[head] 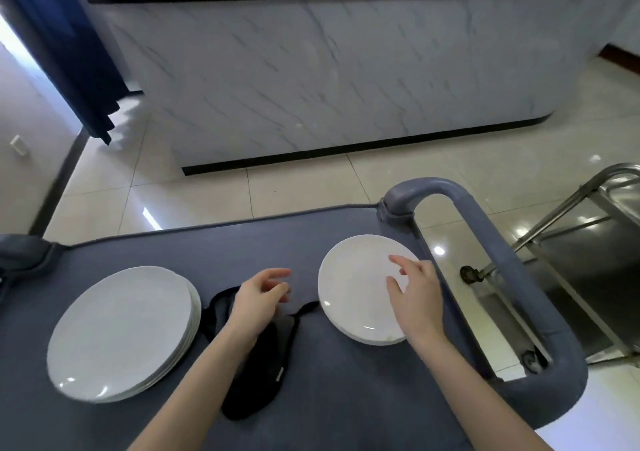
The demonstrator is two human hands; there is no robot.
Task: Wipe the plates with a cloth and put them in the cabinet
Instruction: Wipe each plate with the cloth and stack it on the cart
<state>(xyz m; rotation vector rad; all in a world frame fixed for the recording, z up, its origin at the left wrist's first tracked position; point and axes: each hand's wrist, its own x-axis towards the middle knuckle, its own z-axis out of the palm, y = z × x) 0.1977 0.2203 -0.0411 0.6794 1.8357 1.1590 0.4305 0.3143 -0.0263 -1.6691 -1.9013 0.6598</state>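
- Two stacks of white round plates lie flat on the grey cart (346,405), faces up, so neither has a long axis
- The left stack (121,333) shows several rims at its right edge, about four or five; an exact count cannot be made
- The right stack (353,294) is lower, with at least two plates, and sits near the cart's right edge beside the handle (485,242)
- One black cloth (263,374) lies crumpled between the stacks, well clear of both; its long axis runs from the near edge away toward the far side, leaning a little right, with thin strap-like ends trailing left and right at the far end
- Left hand (258,298): over the cloth's far end, grip slack, fingers lightly curled and apart, holding nothing; whether it touches the cloth cannot be told
- Right hand (415,298): over the right side of the right stack's top plate, grip spread, fingers fairly straight and pointing far-left, clamped on nothing; contact with the plate is unclear
- One steel trolley (606,242) stands on the tiled floor to the right
- One marble-fronted island (311,69) stands beyond, with one blue curtain (69,35) at far left
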